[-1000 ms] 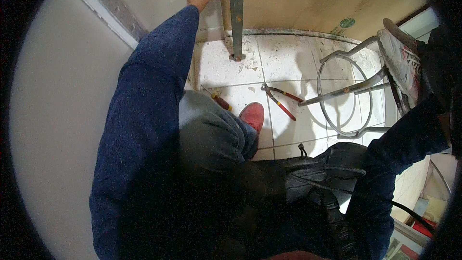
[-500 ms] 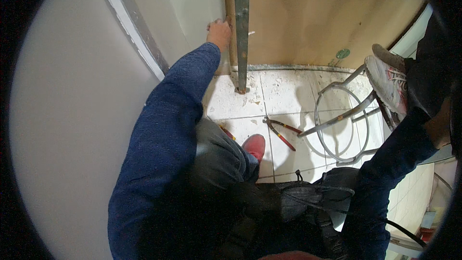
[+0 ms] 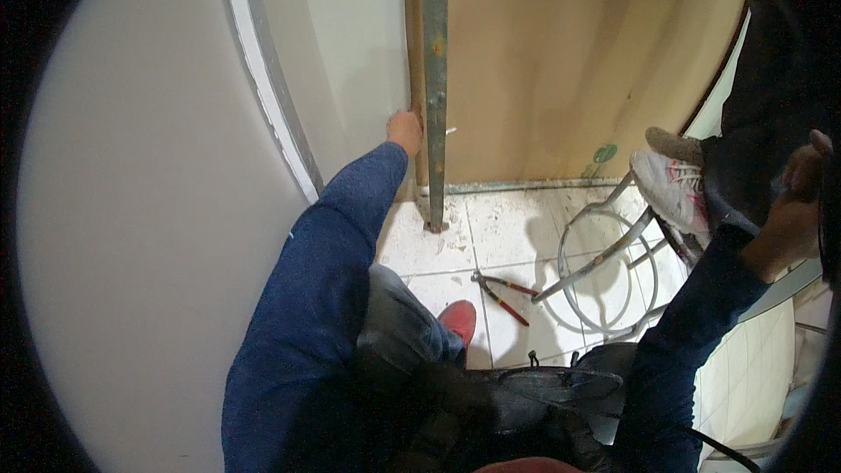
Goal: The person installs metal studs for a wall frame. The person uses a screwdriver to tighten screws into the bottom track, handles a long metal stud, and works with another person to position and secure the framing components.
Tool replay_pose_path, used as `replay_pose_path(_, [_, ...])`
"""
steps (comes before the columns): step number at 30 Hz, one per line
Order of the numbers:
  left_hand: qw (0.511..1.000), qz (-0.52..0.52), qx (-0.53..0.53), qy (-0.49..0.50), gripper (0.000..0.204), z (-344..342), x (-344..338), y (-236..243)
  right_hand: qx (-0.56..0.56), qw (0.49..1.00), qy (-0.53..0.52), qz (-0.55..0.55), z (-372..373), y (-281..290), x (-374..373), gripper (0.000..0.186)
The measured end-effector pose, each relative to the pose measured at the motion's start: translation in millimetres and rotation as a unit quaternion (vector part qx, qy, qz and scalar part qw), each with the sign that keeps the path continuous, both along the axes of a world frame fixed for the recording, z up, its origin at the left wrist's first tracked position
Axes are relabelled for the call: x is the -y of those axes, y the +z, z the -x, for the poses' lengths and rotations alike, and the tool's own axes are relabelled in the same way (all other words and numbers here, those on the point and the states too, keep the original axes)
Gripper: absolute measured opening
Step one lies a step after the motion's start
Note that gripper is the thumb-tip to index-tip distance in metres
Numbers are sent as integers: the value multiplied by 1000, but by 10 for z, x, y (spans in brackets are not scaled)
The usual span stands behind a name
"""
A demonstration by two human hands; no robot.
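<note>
Stretched forward, my left hand (image 3: 405,132) is at the left edge of a large brown board (image 3: 526,70), beside a rusty metal upright (image 3: 435,96). Its fingers look curled in at that edge, though the fingertips are hidden. At the far right my right hand (image 3: 784,223) is raised with bent fingers, close to the dark trouser leg (image 3: 745,114) of another person. Whatever it may hold is too dark to make out. That person's worn white sneaker (image 3: 670,188) rests on a metal stool (image 3: 604,263).
Pincers with red and black handles (image 3: 504,296) lie spread on the white tiled floor (image 3: 420,293), near a stool leg. Bits of debris surround the upright's foot. A pale wall (image 3: 149,210) curves along my left. A black bag (image 3: 543,394) hangs at my front.
The view has tilted up, so the floor and pincers sit lower. My left hand stays at the board's edge. More of my right hand shows now, raised beside the other person's leg.
</note>
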State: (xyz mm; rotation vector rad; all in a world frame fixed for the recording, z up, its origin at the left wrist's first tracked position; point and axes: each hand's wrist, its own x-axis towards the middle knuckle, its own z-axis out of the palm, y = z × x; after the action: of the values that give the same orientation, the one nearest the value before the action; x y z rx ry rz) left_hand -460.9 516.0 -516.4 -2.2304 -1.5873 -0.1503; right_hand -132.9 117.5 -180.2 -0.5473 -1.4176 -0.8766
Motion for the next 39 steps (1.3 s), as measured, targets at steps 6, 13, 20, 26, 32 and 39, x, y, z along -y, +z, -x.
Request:
replay_pose_path(6, [996,-35,80,-7,12,31,106,-76,-94,994,2,48,-101,-181,57,28])
replay_pose_path(13, [998,-23,38,-37,11,-87,243,9,-79,996,30,37,-76,-106,179,27])
replay_pose_path(20, [976,21,168,-133,16,203,97,-98,-100,993,57,3,133,-24,204,27])
replay_pose_path(26, [990,40,100,-86,33,7,459,187,-122,985,98,-67,23,-46,298,21])
replay_pose_path(32, [955,280,80,-64,42,185,447,402,153,978,-19,143,133,-73,540,41])
replay_pose_path(39, [940,311,3,-137,42,360,178,66,268,936,-36,225,271,-334,649,41])
